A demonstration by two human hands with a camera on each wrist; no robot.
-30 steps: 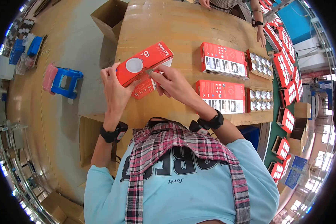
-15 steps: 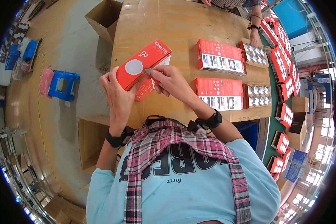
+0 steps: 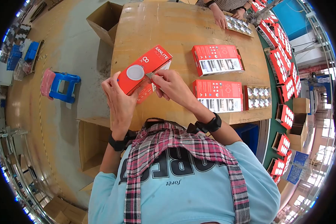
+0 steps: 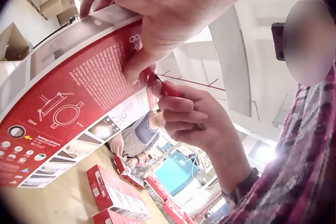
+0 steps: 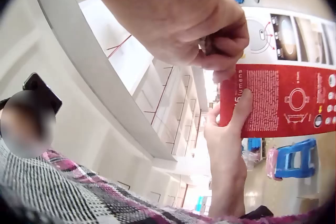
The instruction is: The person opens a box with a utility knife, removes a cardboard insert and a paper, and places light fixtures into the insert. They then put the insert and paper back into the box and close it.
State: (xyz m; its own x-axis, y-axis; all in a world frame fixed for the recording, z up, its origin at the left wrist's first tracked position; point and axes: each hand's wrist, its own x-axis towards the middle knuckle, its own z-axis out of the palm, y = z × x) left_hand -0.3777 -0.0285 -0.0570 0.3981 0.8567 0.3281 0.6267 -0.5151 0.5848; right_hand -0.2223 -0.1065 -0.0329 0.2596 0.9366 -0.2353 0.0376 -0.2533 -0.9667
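My left hand (image 3: 120, 102) grips the near end of a red and white XANLITE carton (image 3: 150, 66), which is tilted above the table. Its top face shows a round white light picture. My right hand (image 3: 173, 86) pinches a small cutter (image 4: 169, 90) with a red handle and a pointed grey tip, right at the carton's edge near the left thumb. In the right wrist view, the right fingers hide most of the cutter. The carton's printed side (image 5: 278, 98) shows text and a line drawing.
Two red and white cartons (image 3: 217, 59) (image 3: 220, 96) lie on the wooden table (image 3: 156, 22). Beside the nearer one sits a tray of round lights (image 3: 258, 98). Another person's hand (image 3: 219, 18) holds a similar tray (image 3: 239, 26). Filled red boxes (image 3: 285, 115) line the green surface at right.
The other person has drawn the farther tray of lights away from its carton towards themselves. My carton and both hands stay in nearly the same place, with the cutter's tip still at the carton's edge.
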